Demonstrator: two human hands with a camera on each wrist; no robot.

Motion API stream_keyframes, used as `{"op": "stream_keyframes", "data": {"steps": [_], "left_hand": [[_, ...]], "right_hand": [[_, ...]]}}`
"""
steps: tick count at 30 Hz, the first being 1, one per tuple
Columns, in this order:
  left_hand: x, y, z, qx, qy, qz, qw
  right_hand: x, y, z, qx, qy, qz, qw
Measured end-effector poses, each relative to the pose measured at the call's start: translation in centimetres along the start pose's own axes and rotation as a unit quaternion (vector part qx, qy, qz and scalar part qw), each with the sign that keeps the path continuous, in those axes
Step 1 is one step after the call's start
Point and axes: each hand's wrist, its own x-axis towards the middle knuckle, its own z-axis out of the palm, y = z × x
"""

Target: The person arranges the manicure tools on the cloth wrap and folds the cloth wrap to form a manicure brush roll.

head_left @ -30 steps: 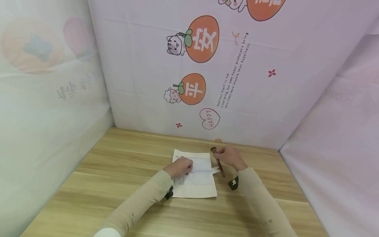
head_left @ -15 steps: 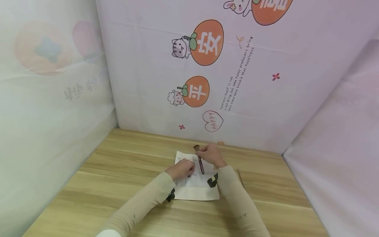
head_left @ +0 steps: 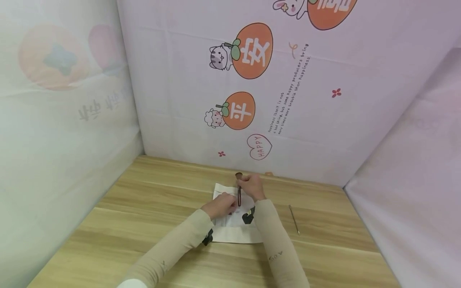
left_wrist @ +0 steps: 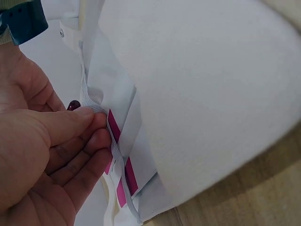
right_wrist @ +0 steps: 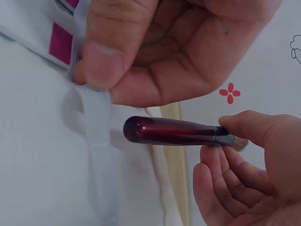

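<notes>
A white cloth pouch (head_left: 235, 235) lies unfolded on the table. My left hand (head_left: 220, 205) pinches the white elastic band (right_wrist: 96, 117) sewn across it, between thumb and forefinger. Magenta-marked white strips (left_wrist: 126, 181) sit under the band in the left wrist view. My right hand (head_left: 253, 187) holds a makeup brush (right_wrist: 171, 132) by its dark collar, thumb against fingers. The brush's glossy dark red handle points toward the band, close beside my left fingertips, and its brown bristles (right_wrist: 241, 143) face away. Its handle end (left_wrist: 74, 105) shows behind my left thumb.
A thin rod (head_left: 294, 220) lies on the wooden table (head_left: 173, 192) to the right of the pouch. White printed cloth (head_left: 173, 100) hangs behind the table and along both sides. A strap with a snap (left_wrist: 70, 35) sticks out from the pouch.
My right hand has carried the makeup brush left, from beside the pouch to over it near my left hand. The thin rod has come into sight. My left hand keeps its place.
</notes>
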Motion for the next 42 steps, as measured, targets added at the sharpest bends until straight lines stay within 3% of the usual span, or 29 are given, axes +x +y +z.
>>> {"op": "stream_keyframes", "data": {"steps": [8, 17, 23, 28, 35, 42], "left_hand": [[0.0, -0.1, 0.1, -0.003, 0.002, -0.007, 1.0000], [0.2, -0.2, 0.1, -0.010, -0.010, -0.028, 0.9995], [0.3, -0.4, 0.4, -0.005, -0.005, -0.021, 0.9997], [0.5, -0.6, 0.7, -0.009, -0.003, -0.021, 0.9997], [0.5, -0.5, 0.4, 0.001, 0.002, -0.015, 0.9999], [0.1, -0.2, 0.2, -0.004, 0.001, -0.006, 1.0000]], "right_hand": [[-0.7, 1.1, 0.6, -0.037, -0.002, 0.004, 0.9993], [-2.0, 1.3, 0.4, -0.049, -0.046, 0.035, 0.9972], [-2.9, 1.5, -0.1, -0.103, -0.071, 0.041, 0.9913], [-3.5, 1.4, -0.6, -0.104, -0.103, 0.060, 0.9875], [-3.0, 1.1, -0.7, -0.107, -0.127, 0.065, 0.9839], [-1.6, 1.4, 0.0, -0.123, -0.104, 0.058, 0.9853]]}}
